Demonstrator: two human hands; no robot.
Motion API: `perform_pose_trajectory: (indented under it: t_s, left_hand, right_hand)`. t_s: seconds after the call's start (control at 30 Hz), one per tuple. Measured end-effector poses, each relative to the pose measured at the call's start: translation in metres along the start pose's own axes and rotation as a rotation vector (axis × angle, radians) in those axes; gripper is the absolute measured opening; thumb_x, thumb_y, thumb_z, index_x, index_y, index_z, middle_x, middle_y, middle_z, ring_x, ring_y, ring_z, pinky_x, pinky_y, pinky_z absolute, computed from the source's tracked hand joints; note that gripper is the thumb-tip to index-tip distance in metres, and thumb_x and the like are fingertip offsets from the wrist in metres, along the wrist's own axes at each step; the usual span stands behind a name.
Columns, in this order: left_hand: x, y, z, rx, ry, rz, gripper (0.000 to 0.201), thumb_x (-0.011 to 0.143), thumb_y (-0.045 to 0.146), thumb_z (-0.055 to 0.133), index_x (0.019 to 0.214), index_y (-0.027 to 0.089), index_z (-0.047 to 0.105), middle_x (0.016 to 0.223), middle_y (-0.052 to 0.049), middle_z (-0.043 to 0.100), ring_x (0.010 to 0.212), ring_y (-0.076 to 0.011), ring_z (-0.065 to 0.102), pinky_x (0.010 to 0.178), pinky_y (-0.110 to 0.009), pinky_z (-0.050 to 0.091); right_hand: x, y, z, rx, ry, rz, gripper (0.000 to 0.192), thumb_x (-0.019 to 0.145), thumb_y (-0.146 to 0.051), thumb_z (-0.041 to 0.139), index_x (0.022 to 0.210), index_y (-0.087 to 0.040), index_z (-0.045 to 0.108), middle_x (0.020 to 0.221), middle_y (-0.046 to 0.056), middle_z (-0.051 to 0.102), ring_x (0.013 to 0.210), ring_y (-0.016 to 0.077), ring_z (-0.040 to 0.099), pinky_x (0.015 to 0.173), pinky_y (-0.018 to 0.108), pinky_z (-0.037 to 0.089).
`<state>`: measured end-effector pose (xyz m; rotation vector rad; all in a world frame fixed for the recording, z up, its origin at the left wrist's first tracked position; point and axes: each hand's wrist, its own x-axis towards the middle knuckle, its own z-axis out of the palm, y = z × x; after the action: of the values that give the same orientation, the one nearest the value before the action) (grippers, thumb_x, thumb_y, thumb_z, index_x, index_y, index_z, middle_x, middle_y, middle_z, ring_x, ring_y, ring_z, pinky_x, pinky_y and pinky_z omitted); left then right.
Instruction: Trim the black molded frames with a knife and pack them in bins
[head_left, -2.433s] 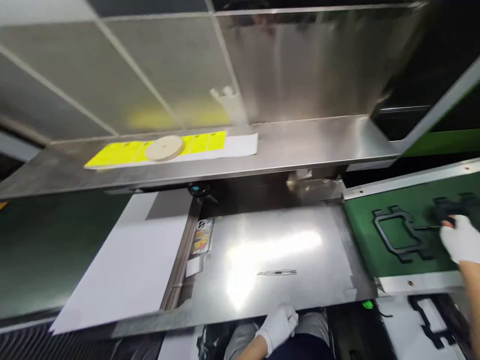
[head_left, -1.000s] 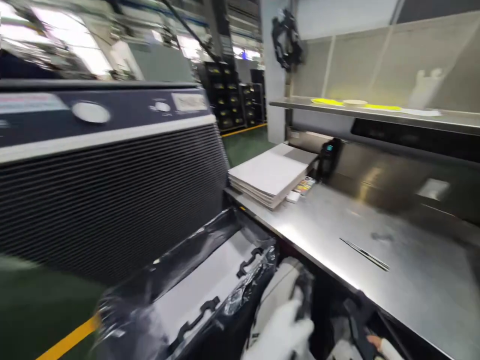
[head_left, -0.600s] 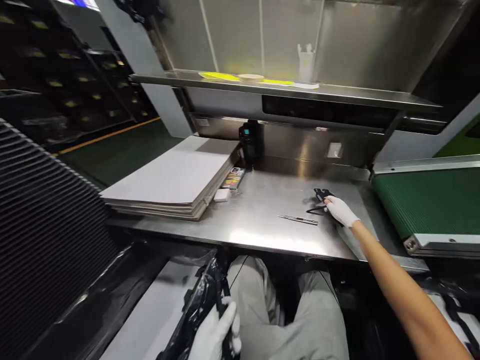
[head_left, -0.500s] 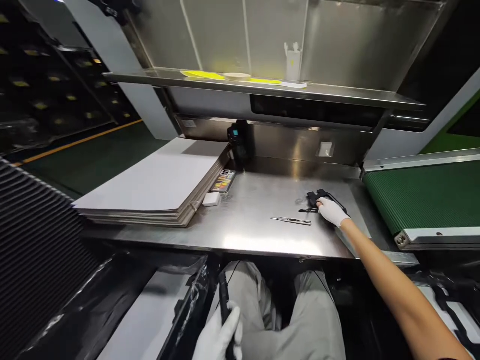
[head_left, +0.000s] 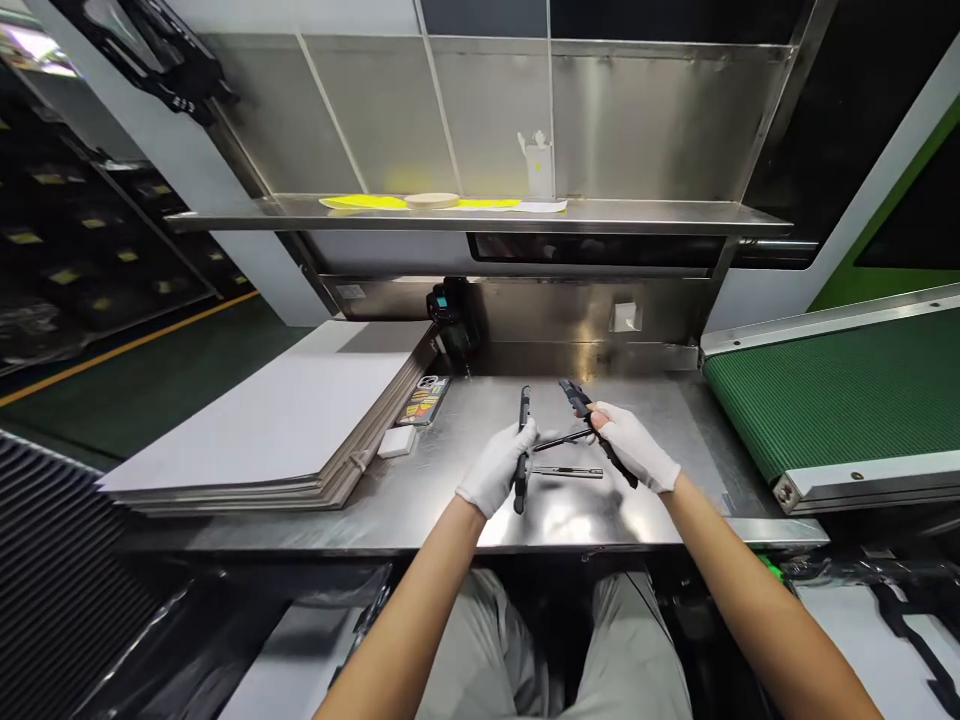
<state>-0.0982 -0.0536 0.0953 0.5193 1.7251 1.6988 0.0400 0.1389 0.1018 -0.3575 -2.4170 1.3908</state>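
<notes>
Two gloved hands hold black parts above the steel table [head_left: 450, 500]: left hand [head_left: 496, 468] grips one bar [head_left: 523, 420], right hand [head_left: 634, 447] clasps another part [head_left: 579, 400], seemingly joined by a thin strip; tweezers [head_left: 566, 471] lie beneath.

Steel table [head_left: 675, 420]: sheet stack [head_left: 285, 420] at left, phone case [head_left: 424, 398] just beside its right edge. Tweezers [head_left: 566, 471] mid-table, between both gloved hands. Conveyor belt [head_left: 832, 400] right. Shelf [head_left: 637, 215] above, behind.

My bench: steel worktop [head_left: 480, 520], steel back panel [head_left: 450, 110], shelf [head_left: 637, 215] overhead, green conveyor [head_left: 832, 390] right, green floor [head_left: 150, 370] left.
</notes>
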Motion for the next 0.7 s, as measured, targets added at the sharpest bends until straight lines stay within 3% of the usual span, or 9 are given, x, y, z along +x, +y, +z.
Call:
perform_pose_trajectory:
  t_s: [0.17,0.37,0.47,0.6,0.7]
  left_hand:
    - [-0.006,-0.015,0.005,-0.123,-0.205,-0.158,0.058,0.078,0.07,0.088,0.091,0.017,0.066,0.07,-0.001,0.068,0.04,-0.0046,0.032,0.039,-0.022,0.021]
    - [-0.025,-0.026,-0.001,-0.235,-0.335,-0.304,0.052,0.073,0.053,0.095,0.072,0.02,0.056,0.052,0.007,0.049,0.037,-0.0041,0.031,0.036,-0.019,0.022]
    - [-0.034,-0.027,-0.005,-0.28,-0.366,-0.321,0.054,0.073,0.05,0.094,0.067,0.023,0.047,0.045,0.011,0.036,0.033,-0.005,0.028,0.033,-0.021,0.021]
    - [-0.042,-0.024,-0.001,-0.366,-0.357,-0.299,0.048,0.079,0.043,0.089,0.071,0.024,0.045,0.046,0.012,0.036,0.033,-0.0053,0.026,0.033,-0.02,0.022]
    - [-0.046,-0.022,-0.001,-0.434,-0.312,-0.3,0.041,0.087,0.032,0.083,0.072,0.023,0.046,0.046,0.011,0.035,0.033,-0.006,0.027,0.035,-0.019,0.021]
  right_hand:
    - [-0.002,-0.009,0.018,-0.043,-0.017,-0.002,0.033,0.107,-0.03,0.046,0.124,-0.02,0.072,0.11,0.008,0.079,0.104,0.0239,0.07,0.098,0.035,0.052]
    - [-0.015,-0.01,0.04,-0.174,-0.045,0.009,0.033,0.111,-0.028,0.041,0.124,-0.02,0.07,0.108,0.01,0.077,0.102,0.0263,0.07,0.096,0.037,0.051]
    - [-0.018,-0.011,0.044,-0.235,-0.03,0.008,0.028,0.109,-0.026,0.045,0.117,-0.018,0.07,0.103,0.013,0.076,0.1,0.0286,0.069,0.096,0.039,0.049]
    - [-0.011,-0.018,0.043,-0.197,-0.061,0.043,0.023,0.106,-0.023,0.048,0.098,-0.02,0.07,0.09,0.008,0.072,0.088,0.0231,0.066,0.087,0.033,0.049]
    - [-0.011,-0.023,0.036,-0.08,-0.136,0.102,0.031,0.109,-0.026,0.043,0.099,-0.019,0.072,0.079,0.001,0.067,0.069,0.0166,0.058,0.071,0.028,0.048]
